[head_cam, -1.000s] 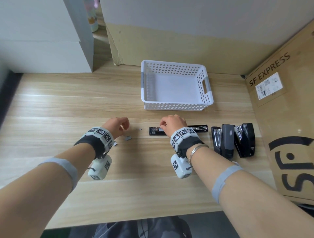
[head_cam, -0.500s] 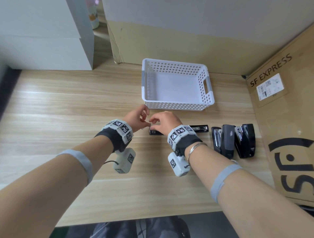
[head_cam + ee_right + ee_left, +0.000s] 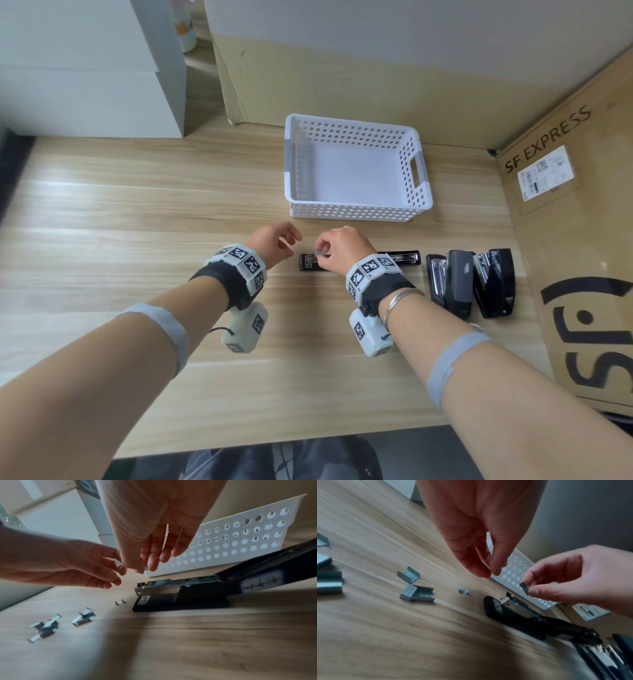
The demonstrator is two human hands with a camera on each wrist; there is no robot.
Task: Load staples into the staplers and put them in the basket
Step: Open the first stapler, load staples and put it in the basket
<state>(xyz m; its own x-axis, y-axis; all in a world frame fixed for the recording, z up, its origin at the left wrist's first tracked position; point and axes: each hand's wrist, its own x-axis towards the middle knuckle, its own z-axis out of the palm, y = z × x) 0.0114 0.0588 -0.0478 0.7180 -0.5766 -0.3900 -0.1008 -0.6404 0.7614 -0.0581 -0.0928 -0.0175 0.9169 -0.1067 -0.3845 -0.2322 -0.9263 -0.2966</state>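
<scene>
A black stapler [image 3: 399,257] lies flipped open and flat on the wooden table, its metal staple channel [image 3: 159,588] facing up. My right hand [image 3: 320,255] hovers just over the channel's front end and pinches a short staple strip [image 3: 524,587] between thumb and forefinger. My left hand [image 3: 291,244] hangs a little to the left of it, fingers loosely curled and holding nothing. Loose staple strips [image 3: 417,593] lie on the table to the left. The white perforated basket [image 3: 356,209] stands empty right behind the hands.
Two more black staplers [image 3: 454,284] [image 3: 495,281] lie side by side to the right of the open one. A cardboard box [image 3: 582,240] walls the right side, and white boxes [image 3: 85,68] stand at the back left. More staple pieces [image 3: 44,627] are scattered at the left.
My left hand came from the staple pile over to my right hand and has now drawn slightly back, with nothing in it. My right hand left the stapler and now pinches a staple strip.
</scene>
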